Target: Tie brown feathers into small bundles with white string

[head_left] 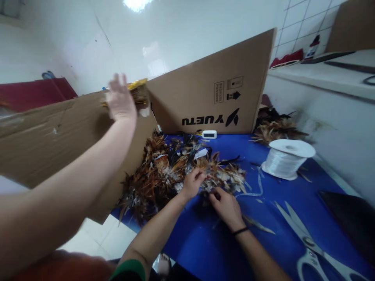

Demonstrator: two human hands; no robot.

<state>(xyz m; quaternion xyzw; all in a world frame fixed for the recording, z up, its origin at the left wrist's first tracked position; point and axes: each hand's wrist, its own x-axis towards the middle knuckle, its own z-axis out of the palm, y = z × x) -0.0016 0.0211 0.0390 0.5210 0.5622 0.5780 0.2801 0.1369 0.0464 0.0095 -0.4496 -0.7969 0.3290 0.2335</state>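
A big heap of brown, black and whitish feathers (pixel 158 168) lies on the blue tabletop. At its near right side my left hand (pixel 191 184) has thumb and fingers pinched together on some feathers. Just to the right, my right hand (pixel 227 207), with a black band at its wrist, is curled closed at the feathers' lower edge. Its fingertips are partly hidden, so what they grip cannot be made out. A clear, thin ribbon (pixel 259 187) trails across the table from a white spool (pixel 284 160) towards the feathers.
Another person's hand (pixel 120 95) reaches in from the left, by a cardboard panel (pixel 73 136). A printed cardboard panel (pixel 205 86) stands at the back. Open scissors (pixel 307 242) lie at right. A small white digital device (pixel 209 134) and more feathers (pixel 277 128) are farther back.
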